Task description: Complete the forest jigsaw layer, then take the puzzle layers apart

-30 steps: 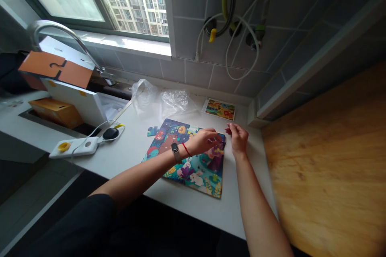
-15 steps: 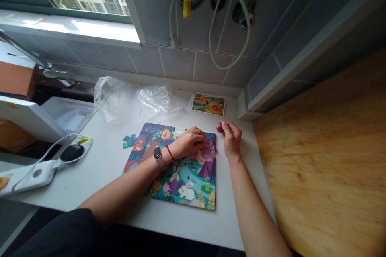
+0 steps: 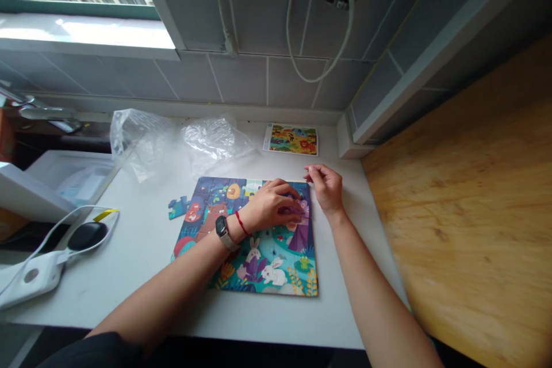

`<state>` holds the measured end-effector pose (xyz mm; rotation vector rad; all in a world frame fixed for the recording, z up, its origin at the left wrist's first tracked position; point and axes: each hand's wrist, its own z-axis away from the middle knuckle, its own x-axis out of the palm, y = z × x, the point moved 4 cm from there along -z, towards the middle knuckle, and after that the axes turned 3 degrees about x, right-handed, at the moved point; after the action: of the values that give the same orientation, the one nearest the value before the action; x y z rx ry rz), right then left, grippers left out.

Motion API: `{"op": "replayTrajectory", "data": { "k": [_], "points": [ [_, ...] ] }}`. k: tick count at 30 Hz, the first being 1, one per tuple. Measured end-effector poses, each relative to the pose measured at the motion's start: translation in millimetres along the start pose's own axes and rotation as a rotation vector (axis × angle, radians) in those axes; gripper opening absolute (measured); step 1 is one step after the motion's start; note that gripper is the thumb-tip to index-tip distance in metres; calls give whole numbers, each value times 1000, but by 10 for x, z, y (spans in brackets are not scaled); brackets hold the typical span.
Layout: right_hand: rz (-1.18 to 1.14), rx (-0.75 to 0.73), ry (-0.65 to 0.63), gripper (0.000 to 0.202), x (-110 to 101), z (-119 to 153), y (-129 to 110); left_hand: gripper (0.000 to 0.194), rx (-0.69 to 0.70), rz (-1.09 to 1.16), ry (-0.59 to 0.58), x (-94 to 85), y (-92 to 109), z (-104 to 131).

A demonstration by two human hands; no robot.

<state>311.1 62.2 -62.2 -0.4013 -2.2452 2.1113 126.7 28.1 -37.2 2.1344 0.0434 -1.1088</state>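
A jigsaw puzzle with rabbits, a bear and plants lies on the white counter, its pieces joined. My left hand rests over its upper right part, fingers bent down and a little apart, covering some pieces. I cannot see a loose piece in it. My right hand is beside the puzzle's upper right corner, fingers curled and thumb against the index finger, with nothing visible in them. A loose blue puzzle piece lies at the puzzle's left edge.
Behind the puzzle are crumpled clear plastic bags and a picture card with animals. A white power strip with a cable and a black round object are on the left. A wooden board stands at the right.
The view has shifted, so the puzzle's right side sits further right and the tap further left. Both hands keep nearly the same pose; the left fingers look slightly more spread.
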Motion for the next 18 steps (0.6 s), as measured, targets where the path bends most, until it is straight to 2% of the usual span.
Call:
{"op": "replayTrajectory", "data": {
  "k": [4, 13, 16, 18],
  "points": [
    [0, -11, -3, 36, -2, 5, -6, 13, 23, -18, -27, -15, 25, 12],
    [-15, -7, -7, 39, -7, -18, 18, 16, 56, -129, -128, -46, 136, -21],
    [-63, 12, 2, 42, -32, -32, 9, 14, 28, -201, -162, -153, 230, 28],
    [-112, 25, 17, 43, -56, -44, 4, 21, -21, -239, -171, -293, 272, 177]
  ]
}}
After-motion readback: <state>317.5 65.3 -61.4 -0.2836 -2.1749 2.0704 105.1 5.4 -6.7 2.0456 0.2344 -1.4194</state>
